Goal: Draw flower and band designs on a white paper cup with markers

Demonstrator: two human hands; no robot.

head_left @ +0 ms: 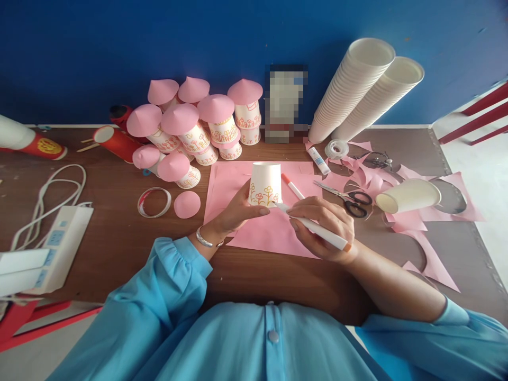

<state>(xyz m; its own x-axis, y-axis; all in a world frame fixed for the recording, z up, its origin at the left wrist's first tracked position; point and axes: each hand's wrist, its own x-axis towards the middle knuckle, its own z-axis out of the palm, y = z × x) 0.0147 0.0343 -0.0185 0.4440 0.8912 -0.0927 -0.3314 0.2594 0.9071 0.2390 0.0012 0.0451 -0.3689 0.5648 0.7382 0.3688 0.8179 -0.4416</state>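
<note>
My left hand (243,209) is closed around the left side of a white paper cup (266,180), which has orange and yellow flowers drawn along its lower part. In my right hand (327,227) is a white marker (321,233) with an orange end, its tip at the cup's lower right edge. Beneath both hands lies pink paper (273,233). A second marker with a red-orange cap (292,186) rests on that paper, just right of the cup.
Behind on the left stand several decorated cups with pink cone roofs (180,119). Two tall cup stacks (353,84) lean at the blue wall. Scissors (353,201), a glue stick (318,160), tape (337,149), paper scraps (432,259) and a lying cup (413,194) are rightward; a power strip (65,243) is left.
</note>
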